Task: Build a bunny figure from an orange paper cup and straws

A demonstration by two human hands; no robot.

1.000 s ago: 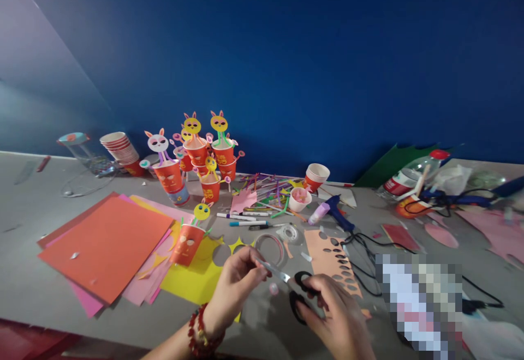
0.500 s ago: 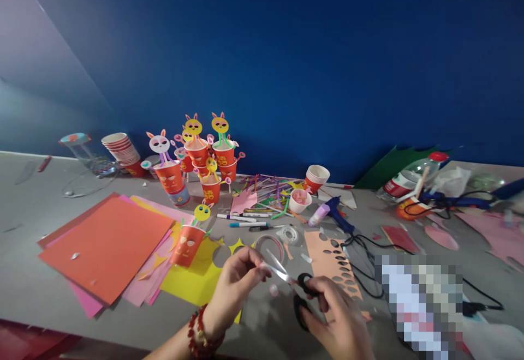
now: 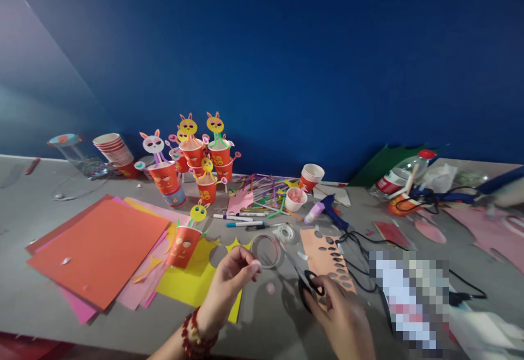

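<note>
My left hand (image 3: 229,281), with a red bead bracelet at the wrist, pinches a small whitish piece (image 3: 256,264) between thumb and fingertips; its kind is too small to make out. My right hand (image 3: 341,313) has its fingers in the black handles of a pair of scissors (image 3: 302,275). The blades point up and left, close together, and stand apart from the left hand. Behind them lies a wide tape roll (image 3: 265,251), beside a smaller clear tape roll (image 3: 284,233). A small pinkish round bit (image 3: 271,288) is on the table between my hands.
Paper cups with animal faces (image 3: 186,245) stand at left behind orange sheets (image 3: 102,251) and cut yellow paper (image 3: 188,283). Straws (image 3: 266,191), markers (image 3: 245,224), a glue gun (image 3: 333,211) with its black cable, punched peach paper (image 3: 323,251) and a bottle (image 3: 403,174) fill the back and right.
The scissors have drawn away from my left hand to the right, and their blades have come together. My left hand still pinches the small piece. The whole view has shifted slightly.
</note>
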